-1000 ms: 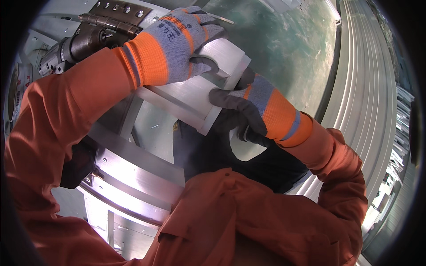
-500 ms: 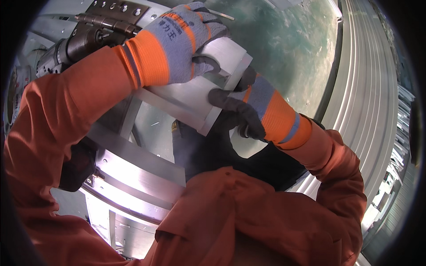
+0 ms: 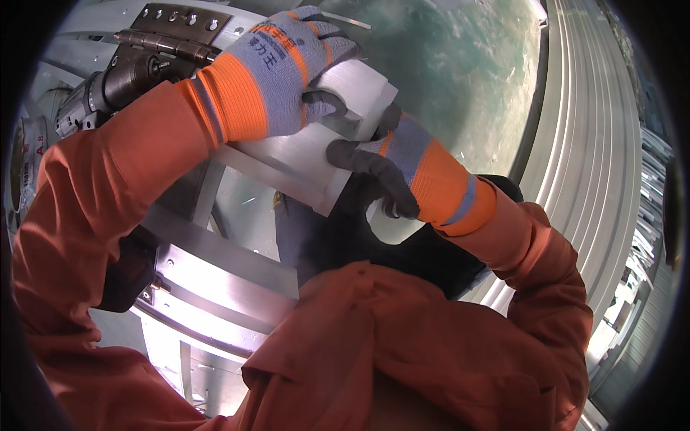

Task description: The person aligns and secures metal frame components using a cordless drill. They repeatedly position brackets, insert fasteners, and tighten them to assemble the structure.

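Both of my hands wear grey and orange knit gloves with dark palms and fingertips. My left hand [image 3: 291, 75] is wrapped over the upper part of a silver metal profile [image 3: 287, 156], its thumb lying in the profile's recess. At the near right end of the same piece, my right hand [image 3: 384, 165] grips the edge, thumb on top and a finger behind the far corner. The profile is held tilted above the floor, in front of my body. Its left end is partly hidden under my left forearm.
To the upper left lie a hinge-like metal fitting [image 3: 169, 44] and a dark power tool [image 3: 118, 90]. A can-shaped container [image 3: 27, 161] stands at the left rim. Metal bars [image 3: 208, 276] cross below my left arm. Long pale profiles [image 3: 589, 158] are stacked along the right, beyond the greenish floor [image 3: 460, 86].
The whole view has shifted slightly, with hands and profile now a little further left in the picture. Both grips look the same.
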A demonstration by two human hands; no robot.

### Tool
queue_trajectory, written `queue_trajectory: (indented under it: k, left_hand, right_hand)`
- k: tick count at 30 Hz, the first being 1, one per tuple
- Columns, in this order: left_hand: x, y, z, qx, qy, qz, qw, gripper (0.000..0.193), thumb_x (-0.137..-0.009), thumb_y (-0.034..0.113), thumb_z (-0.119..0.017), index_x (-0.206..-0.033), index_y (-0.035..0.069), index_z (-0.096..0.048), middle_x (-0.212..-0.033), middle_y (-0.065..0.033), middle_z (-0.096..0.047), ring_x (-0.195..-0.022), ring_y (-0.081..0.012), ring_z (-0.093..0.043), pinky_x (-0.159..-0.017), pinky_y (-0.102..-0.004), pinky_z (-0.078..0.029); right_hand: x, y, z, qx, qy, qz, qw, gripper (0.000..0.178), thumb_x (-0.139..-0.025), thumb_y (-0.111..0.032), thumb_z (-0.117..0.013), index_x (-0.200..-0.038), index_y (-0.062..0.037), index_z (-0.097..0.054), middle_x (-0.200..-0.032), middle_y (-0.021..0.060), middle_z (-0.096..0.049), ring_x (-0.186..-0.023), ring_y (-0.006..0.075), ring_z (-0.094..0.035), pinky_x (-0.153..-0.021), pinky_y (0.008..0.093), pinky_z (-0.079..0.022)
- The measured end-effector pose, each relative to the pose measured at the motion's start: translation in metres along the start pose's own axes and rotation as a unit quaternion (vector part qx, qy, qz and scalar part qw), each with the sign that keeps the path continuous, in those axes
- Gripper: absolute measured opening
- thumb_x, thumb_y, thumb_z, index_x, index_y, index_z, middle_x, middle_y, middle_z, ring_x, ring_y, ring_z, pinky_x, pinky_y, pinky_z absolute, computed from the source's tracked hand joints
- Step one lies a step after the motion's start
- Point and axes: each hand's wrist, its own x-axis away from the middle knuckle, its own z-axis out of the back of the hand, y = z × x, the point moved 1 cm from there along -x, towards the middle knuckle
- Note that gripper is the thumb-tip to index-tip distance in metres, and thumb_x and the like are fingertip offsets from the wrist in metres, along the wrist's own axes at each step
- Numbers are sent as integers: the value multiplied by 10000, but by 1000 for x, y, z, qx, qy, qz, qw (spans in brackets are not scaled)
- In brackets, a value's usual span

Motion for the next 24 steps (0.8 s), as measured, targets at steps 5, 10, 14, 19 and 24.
queue_trajectory:
  k: [5, 10, 14, 19, 24]
  left_hand:
    - [-1, 1, 0, 30, -39, 27, 998, 648, -772, 198, -860, -1361, 39, -641, -1285, -185, -690, -1250, -403, -615, -1191, -489, -430]
    - [5, -9, 2, -13, -37, 4, 999, 660, -847, 350, -836, -1409, 74, -626, -1319, -172, -681, -1269, -375, -612, -1173, -471, -447]
    - [2, -5, -1, 9, -18, 18, 1000, 688, -757, 236, -875, -1380, 67, -638, -1274, -173, -693, -1226, -399, -624, -1181, -483, -437]
    - [0, -6, -1, -10, -17, 6, 1000, 700, -758, 288, -878, -1380, 75, -640, -1264, -159, -699, -1197, -391, -642, -1168, -488, -446]
    - [-4, -4, 1, 1, -12, 3, 1000, 682, -760, 301, -881, -1360, 75, -649, -1239, -160, -706, -1183, -391, -651, -1166, -492, -447]
  right_hand:
    - [-3, 9, 3, 14, 3, 48, 999, 512, -954, -265, -800, -1357, -9, -616, -957, 69, -737, -606, 127, -642, -475, 267, -468]
    - [-2, 14, -2, -34, 23, 108, 993, 543, -929, -261, -842, -1379, -36, -639, -1080, 63, -735, -878, 130, -691, -698, 298, -574]
    - [-10, 25, 1, -17, 17, 110, 994, 549, -921, -241, -854, -1390, -47, -643, -1169, 67, -744, -1022, 160, -706, -862, 339, -593]
    - [-18, 32, 5, 16, 16, 133, 991, 607, -893, -298, -870, -1397, -52, -637, -1229, 113, -742, -1093, 233, -708, -938, 369, -580]
    - [-19, 33, 8, -9, 2, 204, 979, 585, -917, -277, -861, -1413, -63, -635, -1250, 86, -743, -1099, 192, -701, -959, 363, -574]
